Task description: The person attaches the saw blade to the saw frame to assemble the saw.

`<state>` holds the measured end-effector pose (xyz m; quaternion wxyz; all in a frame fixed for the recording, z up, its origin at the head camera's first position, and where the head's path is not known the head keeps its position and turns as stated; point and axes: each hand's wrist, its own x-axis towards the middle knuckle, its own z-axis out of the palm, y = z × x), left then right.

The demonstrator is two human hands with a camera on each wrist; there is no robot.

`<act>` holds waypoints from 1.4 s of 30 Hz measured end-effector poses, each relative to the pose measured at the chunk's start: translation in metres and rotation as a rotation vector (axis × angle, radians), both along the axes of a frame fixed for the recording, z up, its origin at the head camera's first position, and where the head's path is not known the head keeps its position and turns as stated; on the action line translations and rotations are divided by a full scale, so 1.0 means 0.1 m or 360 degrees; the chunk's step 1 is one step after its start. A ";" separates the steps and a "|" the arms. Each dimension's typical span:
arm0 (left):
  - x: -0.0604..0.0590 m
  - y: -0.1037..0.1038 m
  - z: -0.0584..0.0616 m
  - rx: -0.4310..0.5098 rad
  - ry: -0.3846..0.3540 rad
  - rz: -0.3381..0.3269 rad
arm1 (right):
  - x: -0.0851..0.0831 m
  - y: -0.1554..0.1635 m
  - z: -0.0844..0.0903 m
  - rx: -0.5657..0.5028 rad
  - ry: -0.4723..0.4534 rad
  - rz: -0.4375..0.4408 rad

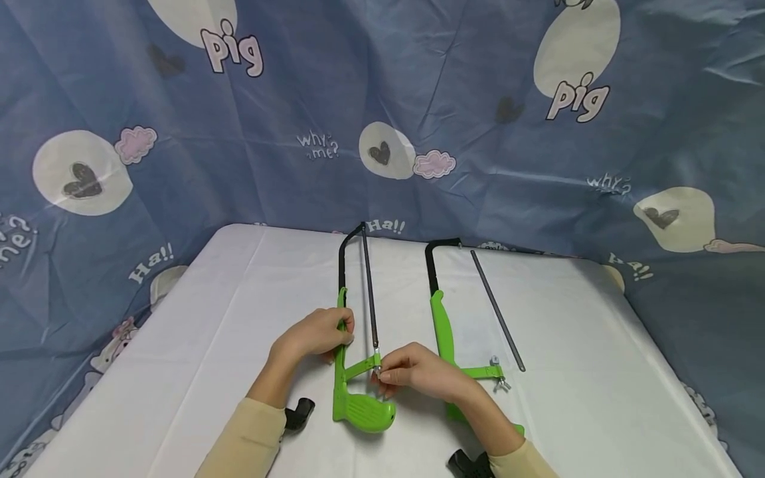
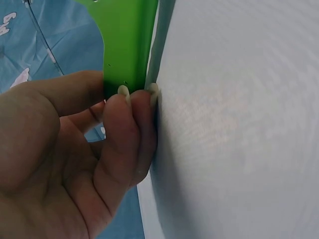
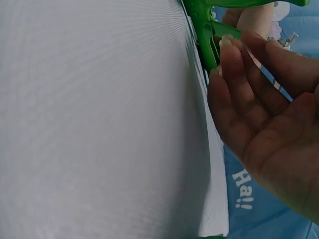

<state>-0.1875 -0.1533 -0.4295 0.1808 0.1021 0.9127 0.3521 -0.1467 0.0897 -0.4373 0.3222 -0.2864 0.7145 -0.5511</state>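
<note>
A green-handled hacksaw (image 1: 369, 413) with a black front bow lies on the white table, its dark blade (image 1: 370, 285) spanning bow to green arm. My left hand (image 1: 317, 333) grips its green frame (image 2: 127, 45) midway, thumb on one side and fingertips on the other. At the blade's lower end, my right hand (image 1: 421, 372) pinches the small metal wing nut (image 1: 377, 370) by the green arm. The right wrist view shows the fingers of my right hand (image 3: 269, 99) curled near the arm, with shiny wing nut metal (image 3: 289, 40) beyond the thumb.
A second green hacksaw (image 1: 442, 325) lies to the right, partly under my right forearm, with a wing nut (image 1: 502, 384) on its arm. Its loose dark blade (image 1: 498, 311) lies beside it. A blue printed cloth (image 1: 287, 99) hangs behind the white table (image 1: 239, 332).
</note>
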 end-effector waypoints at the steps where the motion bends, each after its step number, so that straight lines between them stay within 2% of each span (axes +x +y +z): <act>1: 0.00 0.00 0.00 0.0000 0.0001 -0.0002 | 0.00 0.00 0.00 0.0011 0.0009 -0.0013; 8: 0.00 0.01 -0.01 -0.0006 -0.0001 0.0005 | 0.01 0.00 0.01 0.0070 0.0102 -0.0054; 13: 0.00 0.01 -0.02 -0.0008 -0.0005 0.0015 | 0.01 0.01 0.02 0.0138 0.0175 -0.0030; 22: 0.00 0.02 0.01 -0.0034 0.0001 0.0001 | 0.03 0.02 0.08 0.0219 0.0190 -0.0060; 32: 0.01 0.01 0.00 -0.0038 0.0005 -0.0012 | 0.04 0.00 0.10 0.0208 0.0115 -0.0075; 42: 0.02 0.02 0.01 -0.0022 -0.0003 0.0000 | 0.00 0.03 0.05 0.0003 -0.0179 0.0019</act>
